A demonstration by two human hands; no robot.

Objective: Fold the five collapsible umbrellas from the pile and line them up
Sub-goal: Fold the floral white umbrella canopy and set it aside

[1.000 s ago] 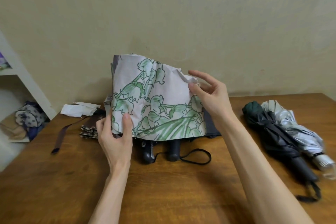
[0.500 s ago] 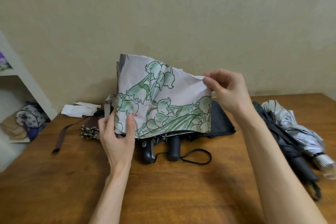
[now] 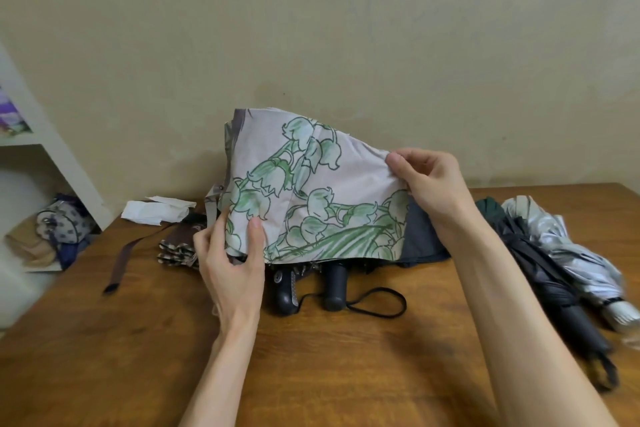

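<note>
I see my left hand (image 3: 230, 267) pinching the floral umbrella (image 3: 311, 191) canopy's lower corner, my right hand (image 3: 426, 180) pinching its upper edge above the wooden table (image 3: 311, 357)

matt printed cloth umbrella (image 3: 322, 198), wooden table (image 3: 346, 357)

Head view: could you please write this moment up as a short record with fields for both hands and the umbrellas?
Work item: floral umbrella, canopy loose, held up over the table
Left hand: pinches the canopy's lower left edge
Right hand: pinches its upper right edge
Set aside at right: dark umbrella and silver umbrella, collapsed, lying side by side
Below the canopy: two black handles on the table
At left: checked fabric, partly hidden
</note>
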